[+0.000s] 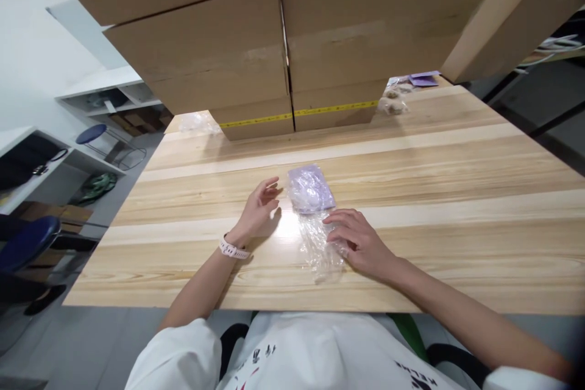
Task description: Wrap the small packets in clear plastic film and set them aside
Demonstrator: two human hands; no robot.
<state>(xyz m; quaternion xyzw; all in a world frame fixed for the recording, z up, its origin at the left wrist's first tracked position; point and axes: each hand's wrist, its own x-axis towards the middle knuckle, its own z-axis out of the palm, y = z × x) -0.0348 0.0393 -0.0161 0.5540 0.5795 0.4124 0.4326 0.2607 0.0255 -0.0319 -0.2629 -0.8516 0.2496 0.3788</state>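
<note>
A flat purple card point(325, 198) lies on the wooden table in front of me, with crumpled clear plastic film point(317, 250) partly over it and trailing toward the table's front edge. Left of the card, my left hand point(260, 204) hovers with curled, parted fingers and nothing in it; a pale pink watch band is on that wrist. My right hand point(354, 237) is at the right side of the film, its fingers bent and apart, the fingertips over or touching the plastic. Whether anything small lies under the film, I cannot tell.
Large cardboard boxes point(201, 55) stand stacked along the back of the table point(457, 195), a yellow tape measure point(338, 109) running across their base. More clear plastic point(198, 123) lies at the back left. Bagged items point(393, 100) and another purple card point(424, 78) sit at the back right.
</note>
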